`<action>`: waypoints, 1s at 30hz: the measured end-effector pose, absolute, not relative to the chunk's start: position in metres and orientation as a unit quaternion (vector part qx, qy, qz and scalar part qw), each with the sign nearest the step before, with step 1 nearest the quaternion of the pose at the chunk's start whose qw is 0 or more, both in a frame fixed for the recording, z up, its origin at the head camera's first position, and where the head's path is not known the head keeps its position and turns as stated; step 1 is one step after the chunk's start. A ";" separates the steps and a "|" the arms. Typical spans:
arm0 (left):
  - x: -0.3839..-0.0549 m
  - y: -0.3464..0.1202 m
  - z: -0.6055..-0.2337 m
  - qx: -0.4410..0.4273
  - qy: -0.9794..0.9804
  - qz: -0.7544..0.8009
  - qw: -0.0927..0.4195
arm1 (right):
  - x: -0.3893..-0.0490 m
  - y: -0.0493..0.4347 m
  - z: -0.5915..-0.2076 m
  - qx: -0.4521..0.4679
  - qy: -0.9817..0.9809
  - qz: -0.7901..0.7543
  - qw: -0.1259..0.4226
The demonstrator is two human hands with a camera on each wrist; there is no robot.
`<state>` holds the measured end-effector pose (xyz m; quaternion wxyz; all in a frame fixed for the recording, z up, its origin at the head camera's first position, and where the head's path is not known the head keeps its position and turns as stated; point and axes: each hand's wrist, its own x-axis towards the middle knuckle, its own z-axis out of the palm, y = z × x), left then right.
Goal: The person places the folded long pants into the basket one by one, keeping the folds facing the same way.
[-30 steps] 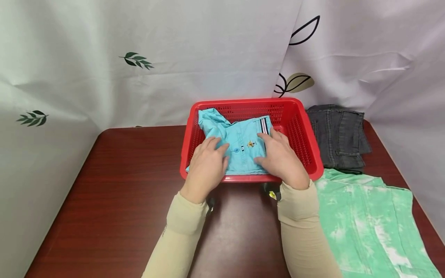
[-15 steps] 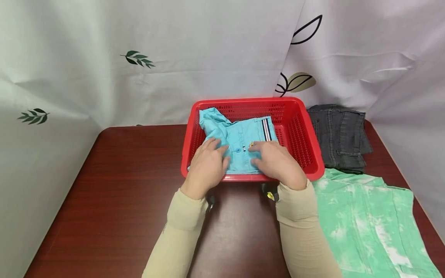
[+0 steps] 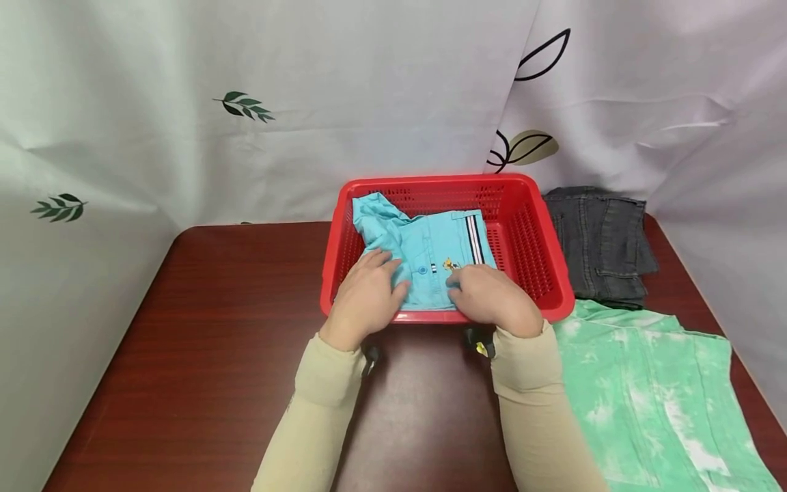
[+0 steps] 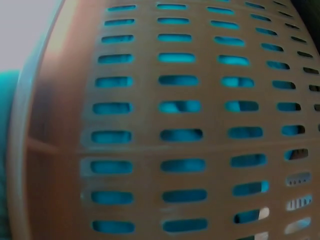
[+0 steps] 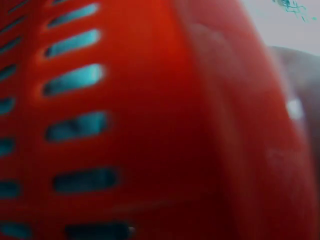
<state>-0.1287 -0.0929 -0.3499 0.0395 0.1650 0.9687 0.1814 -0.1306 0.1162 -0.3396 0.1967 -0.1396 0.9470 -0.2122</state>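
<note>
Light blue shorts (image 3: 430,239) lie folded in a red plastic basket (image 3: 430,316). Their waistband has a dark and white stripe, with a button and small embroidery nearby. At the basket's front left, my left hand (image 3: 365,294) rests on the shorts with fingers spread. My right hand (image 3: 494,295) reaches over the front rim onto their right part, fingers bent inward and fingertips partly hidden. Both wrist views are filled by the slotted basket wall (image 4: 145,120), blue cloth showing through its slots; neither hand's fingers can be made out there.
Folded dark grey jeans (image 3: 596,246) lie right of the basket. Nearer, a green and white tie-dyed garment (image 3: 652,396) is spread out on the brown table (image 3: 233,328). A white patterned curtain (image 3: 369,89) hangs behind and at both sides.
My right hand has moved slightly left and down from the striped edge, its fingers now more bent. The striped edge of the shorts has shifted a little right. My left hand stays nearly in place.
</note>
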 end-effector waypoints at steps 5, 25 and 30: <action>-0.129 -0.091 -0.350 0.166 0.969 0.176 0.050 | -0.132 0.121 -0.343 -0.132 0.942 -0.225 0.210; -0.134 -0.095 -0.348 0.119 0.969 0.178 0.127 | -0.135 0.118 -0.349 -0.122 0.941 -0.219 0.228; -0.135 -0.095 -0.348 0.121 0.967 0.179 0.133 | -0.134 0.115 -0.347 -0.126 0.948 -0.195 0.218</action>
